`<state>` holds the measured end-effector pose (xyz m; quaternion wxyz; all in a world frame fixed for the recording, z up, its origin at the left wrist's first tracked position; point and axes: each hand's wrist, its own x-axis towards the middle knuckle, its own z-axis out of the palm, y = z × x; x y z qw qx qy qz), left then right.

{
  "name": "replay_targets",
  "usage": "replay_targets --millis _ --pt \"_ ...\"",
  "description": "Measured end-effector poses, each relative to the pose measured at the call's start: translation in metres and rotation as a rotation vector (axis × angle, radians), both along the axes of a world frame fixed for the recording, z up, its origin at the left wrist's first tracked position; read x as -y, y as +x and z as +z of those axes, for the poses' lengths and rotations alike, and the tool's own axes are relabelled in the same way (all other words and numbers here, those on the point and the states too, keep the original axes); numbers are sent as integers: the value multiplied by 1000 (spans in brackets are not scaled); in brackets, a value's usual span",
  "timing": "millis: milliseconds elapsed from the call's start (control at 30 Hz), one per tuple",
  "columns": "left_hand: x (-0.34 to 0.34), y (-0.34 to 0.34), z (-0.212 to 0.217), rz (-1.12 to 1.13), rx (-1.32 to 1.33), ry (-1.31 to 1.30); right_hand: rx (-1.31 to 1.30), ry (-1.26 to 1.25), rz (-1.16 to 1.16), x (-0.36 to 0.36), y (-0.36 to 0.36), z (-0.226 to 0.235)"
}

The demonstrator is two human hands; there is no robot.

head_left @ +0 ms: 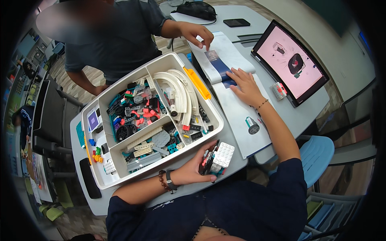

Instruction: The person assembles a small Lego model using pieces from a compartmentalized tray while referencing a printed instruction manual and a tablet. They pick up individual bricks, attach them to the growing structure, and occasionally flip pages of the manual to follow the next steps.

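Observation:
My left hand point(191, 170) is closed around a small building-brick model point(224, 154), a white studded block with black and teal parts. It is held over the table's near edge, beside a big white sorting tray point(150, 174). Farther right, my right hand point(244, 87) lies with its fingers stretched out on a long sheet of white paper point(241, 118), at the end of a dark blue printed strip point(219, 66). Another person's hand point(199, 34) hovers at or touches the far end of that strip; contact is hard to make out.
The tray's compartments hold loose bricks point(148, 114), white curved track pieces point(177, 86) and grey plates. A small wheeled brick piece point(252, 126) rests on the paper. A tilted screen point(291, 62) stands at the right, near another small brick build point(278, 91). A phone point(236, 23) and black bag point(196, 11) lie farther back.

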<state>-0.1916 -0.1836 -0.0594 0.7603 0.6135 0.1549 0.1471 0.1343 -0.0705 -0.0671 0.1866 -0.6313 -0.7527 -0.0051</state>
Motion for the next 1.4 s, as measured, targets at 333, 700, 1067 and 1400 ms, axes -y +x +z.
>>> replay_targets --millis 333,700,1067,1400 --pt "1 1 -1 13 23 -30 -24 22 25 0 3 -3" --pt "0 0 -1 -3 -7 1 -24 18 19 0 2 -3" --pt "-1 0 -1 -3 -4 10 -45 40 25 0 3 -3" --pt "0 0 -1 1 11 2 -37 171 -72 9 -4 3"
